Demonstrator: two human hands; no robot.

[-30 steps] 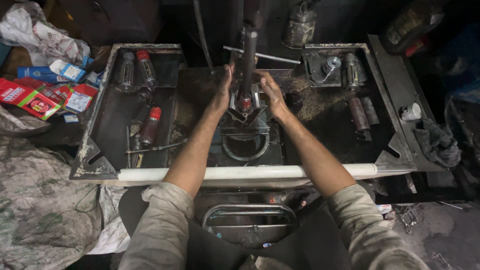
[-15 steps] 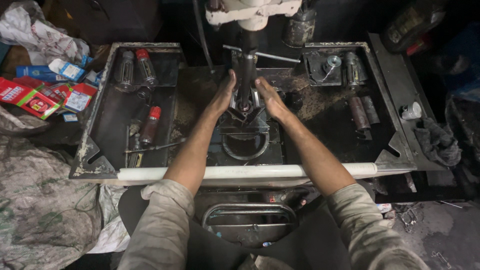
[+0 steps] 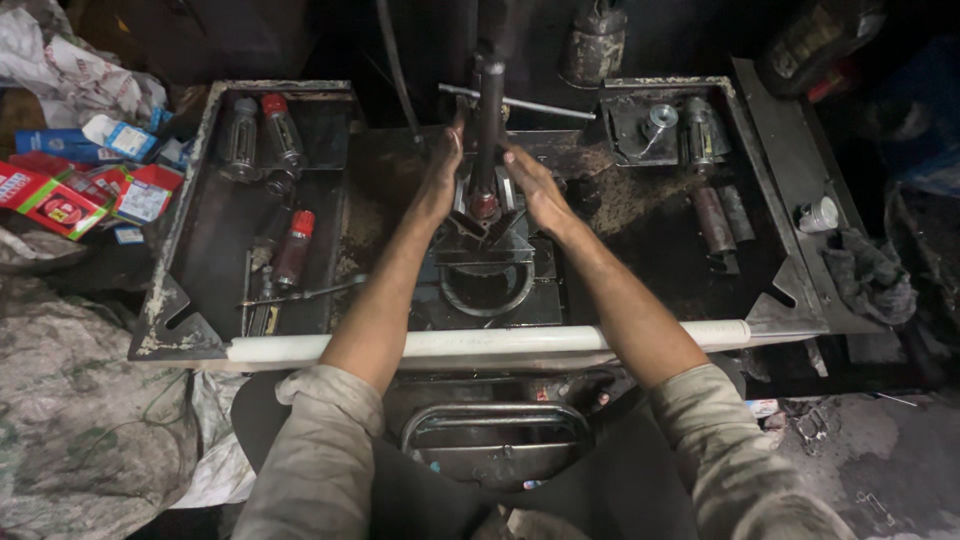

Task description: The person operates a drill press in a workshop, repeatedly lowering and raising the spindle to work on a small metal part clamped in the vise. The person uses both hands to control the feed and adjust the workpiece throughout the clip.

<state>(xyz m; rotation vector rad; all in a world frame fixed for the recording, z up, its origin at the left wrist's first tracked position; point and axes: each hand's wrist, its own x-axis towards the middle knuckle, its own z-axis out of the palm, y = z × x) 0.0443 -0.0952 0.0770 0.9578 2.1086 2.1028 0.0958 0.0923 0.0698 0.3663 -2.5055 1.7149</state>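
My left hand [image 3: 441,178] and my right hand [image 3: 531,186] reach into the middle of a dark metal workbench [image 3: 360,200]. Both are closed around a small part with a red end [image 3: 484,206] that stands upright in a metal fixture [image 3: 486,240]. A vertical dark ram [image 3: 489,120] of a press comes down between my hands onto that part. Below the fixture sits a round metal ring [image 3: 488,290]. How firmly each hand grips is hidden by the ram and the fingers.
Cylindrical parts with red caps [image 3: 293,248] lie in the left tray [image 3: 200,250]. Metal cylinders [image 3: 712,220] and a small cup [image 3: 820,214] lie at the right. A white pipe [image 3: 480,342] runs along the front edge. Red and blue boxes [image 3: 60,195] are at far left, a rag [image 3: 868,275] at far right.
The press head that showed at the top half a second ago has risen out of view. My hands stay in place around the part.
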